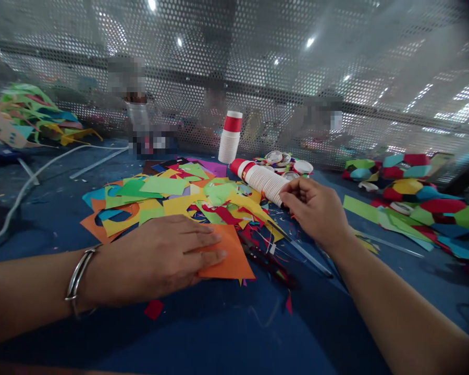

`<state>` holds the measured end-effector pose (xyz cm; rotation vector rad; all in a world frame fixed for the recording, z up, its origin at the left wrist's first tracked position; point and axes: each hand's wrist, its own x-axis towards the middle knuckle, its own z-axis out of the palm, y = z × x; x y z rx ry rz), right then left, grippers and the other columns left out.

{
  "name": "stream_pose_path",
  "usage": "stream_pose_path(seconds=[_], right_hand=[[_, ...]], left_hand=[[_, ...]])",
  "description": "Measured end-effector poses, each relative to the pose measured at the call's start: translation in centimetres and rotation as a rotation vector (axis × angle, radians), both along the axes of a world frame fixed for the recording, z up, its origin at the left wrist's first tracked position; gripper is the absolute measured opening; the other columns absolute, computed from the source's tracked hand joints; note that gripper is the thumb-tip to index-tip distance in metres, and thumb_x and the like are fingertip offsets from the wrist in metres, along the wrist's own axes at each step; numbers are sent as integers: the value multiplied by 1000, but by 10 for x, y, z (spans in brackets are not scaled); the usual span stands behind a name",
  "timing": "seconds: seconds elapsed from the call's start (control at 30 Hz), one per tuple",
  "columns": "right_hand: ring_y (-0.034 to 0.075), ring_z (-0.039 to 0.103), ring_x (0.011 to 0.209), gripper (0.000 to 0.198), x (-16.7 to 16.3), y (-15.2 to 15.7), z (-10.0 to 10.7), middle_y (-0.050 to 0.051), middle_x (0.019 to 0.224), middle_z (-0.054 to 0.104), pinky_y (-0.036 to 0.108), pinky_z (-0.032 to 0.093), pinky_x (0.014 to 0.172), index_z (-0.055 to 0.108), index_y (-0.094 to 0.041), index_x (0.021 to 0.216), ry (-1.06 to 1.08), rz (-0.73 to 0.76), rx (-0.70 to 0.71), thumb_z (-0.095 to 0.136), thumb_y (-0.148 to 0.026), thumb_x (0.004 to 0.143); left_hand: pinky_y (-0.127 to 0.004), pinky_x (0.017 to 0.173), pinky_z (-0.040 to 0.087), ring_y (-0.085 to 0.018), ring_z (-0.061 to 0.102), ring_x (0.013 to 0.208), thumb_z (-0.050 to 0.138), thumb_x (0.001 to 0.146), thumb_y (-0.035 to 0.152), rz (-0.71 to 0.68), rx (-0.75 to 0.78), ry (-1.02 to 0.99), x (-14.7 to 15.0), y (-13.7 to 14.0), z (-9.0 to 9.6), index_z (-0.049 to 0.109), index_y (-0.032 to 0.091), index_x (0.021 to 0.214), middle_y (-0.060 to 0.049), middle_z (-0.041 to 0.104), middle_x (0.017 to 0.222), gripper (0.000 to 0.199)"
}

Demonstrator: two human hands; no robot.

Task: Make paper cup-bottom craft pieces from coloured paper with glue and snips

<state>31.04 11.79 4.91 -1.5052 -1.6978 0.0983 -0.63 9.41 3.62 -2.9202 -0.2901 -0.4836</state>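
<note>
My left hand [160,255], a silver bangle at its wrist, lies with fingers stretched out over a square of orange paper [234,255]; its thumb is hidden. My right hand [316,211] is closed, thumb and fingers pinching the near end of a stack of paper cups [263,179]. That stack lies on its side, white rims showing and a red cup at its far end. Between my hands are scissors with dark handles [271,263], partly under the orange paper. Around them spreads a heap of cut coloured paper [160,187].
Another stack of cups [230,138] stands upright at the back, near the perforated metal screen [250,62]. Cut cup rings [283,161] lie behind the lying stack. Colourful paper rings [410,187] are at right, and a white cable [42,169] curves along the blue table [203,333] at left.
</note>
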Motion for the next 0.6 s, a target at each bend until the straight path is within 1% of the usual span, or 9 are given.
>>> stream_pose_path(seconds=[0.2,0.3,0.4,0.5,0.6], right_hand=[[15,51,57,9,0,1,0,0,66,61,30,38,56,64,-21,75,-29,-8,5,63,-29,79],[15,51,57,9,0,1,0,0,66,61,30,38,56,65,-21,76,-32,-8,5,63,-29,79],[15,51,57,9,-1,1,-1,0,65,61,30,38,56,66,-21,78,-33,-8,3,63,-29,79],[15,51,56,9,-1,0,-1,-1,64,60,30,38,56,66,-21,78,-30,-6,-2,63,-29,79],[15,50,56,8,-1,0,-1,-1,64,59,30,38,55,66,-21,78,-27,-7,-6,63,-29,79]], left_hand=[[-46,101,57,-31,65,127,48,100,16,3,-94,23,-6,-2,-9,61,15,137,-12,70,136,40],[-47,103,57,-30,66,126,48,98,13,12,-139,-44,-7,0,-15,67,17,131,-12,69,138,38],[-46,106,55,-28,66,125,52,94,11,18,-210,-124,-4,3,-19,71,19,124,-12,68,139,37],[-45,107,54,-26,68,121,58,90,9,-6,-263,-169,1,7,-21,71,17,123,-13,70,134,36],[-44,105,55,-26,68,117,59,91,10,-62,-277,-192,4,11,-22,71,13,122,-15,73,128,33]])
